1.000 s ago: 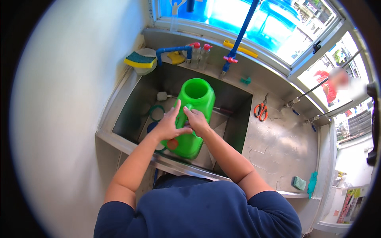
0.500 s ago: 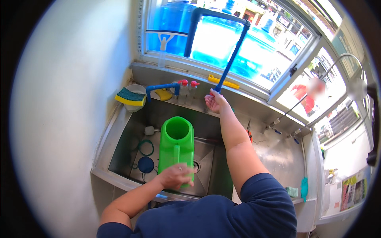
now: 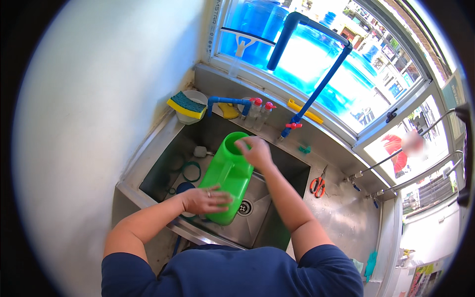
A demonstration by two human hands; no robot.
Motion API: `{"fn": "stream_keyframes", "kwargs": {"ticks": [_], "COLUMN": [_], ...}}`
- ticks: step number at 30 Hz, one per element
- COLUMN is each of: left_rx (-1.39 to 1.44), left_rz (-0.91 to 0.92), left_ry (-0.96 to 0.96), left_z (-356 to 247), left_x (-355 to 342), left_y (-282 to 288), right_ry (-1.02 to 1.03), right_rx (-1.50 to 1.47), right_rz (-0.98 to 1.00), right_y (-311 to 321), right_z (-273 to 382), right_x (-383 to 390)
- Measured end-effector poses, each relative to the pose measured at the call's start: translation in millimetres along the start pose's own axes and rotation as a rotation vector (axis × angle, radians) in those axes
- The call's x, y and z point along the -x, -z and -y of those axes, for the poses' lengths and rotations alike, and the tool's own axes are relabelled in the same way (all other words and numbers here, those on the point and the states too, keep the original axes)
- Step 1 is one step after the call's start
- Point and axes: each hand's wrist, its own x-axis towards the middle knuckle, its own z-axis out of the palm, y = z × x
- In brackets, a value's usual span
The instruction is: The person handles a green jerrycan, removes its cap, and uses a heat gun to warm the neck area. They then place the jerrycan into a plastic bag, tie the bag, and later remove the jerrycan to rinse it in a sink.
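A green plastic jug (image 3: 228, 184) with a wide round mouth and a moulded handle stands in the steel sink (image 3: 292, 190), its mouth toward the far side. My left hand (image 3: 207, 200) lies along its near part with fingers stretched, slightly blurred. My right hand (image 3: 256, 154) is at the jug's mouth, its fingers bent over the rim. Beyond it rises a blue pipe tap (image 3: 321, 89) with a red valve handle (image 3: 294, 126). In the sink beside the jug lie a green ring (image 3: 191, 172), a dark blue round lid (image 3: 185, 187) partly hidden by my left arm, and a white-headed brush (image 3: 200, 151).
A blue-and-yellow sponge (image 3: 187, 105) rests on a white tub (image 3: 190, 119). Clear bottles with red tops (image 3: 262, 118) and a lower blue pipe (image 3: 230, 100) line the back ledge. Orange-handled scissors (image 3: 318, 185) lie on the right counter. A squeegee (image 3: 242, 43) hangs at the window.
My right hand has left the foot of the tall blue pipe and come back to the jug's mouth, uncovering the red valve handle. The view has turned, so everything appears tilted clockwise.
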Motion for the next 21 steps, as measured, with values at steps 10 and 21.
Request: {"fn": "stream_keyframes", "kwargs": {"ticks": [10,21], "left_rx": [0.072,0.213], "left_rz": [-0.550,-0.085], "left_ry": [1.516,1.951], "left_z": [19,49], "left_x": [29,55], "left_y": [-24,49], "right_ry": [-0.005,-0.147], "right_rx": [0.123,0.083], "right_rz": [0.176,0.240], "right_y": [-57,-38], "right_z": [9,-10], "right_x": [1,-8]}}
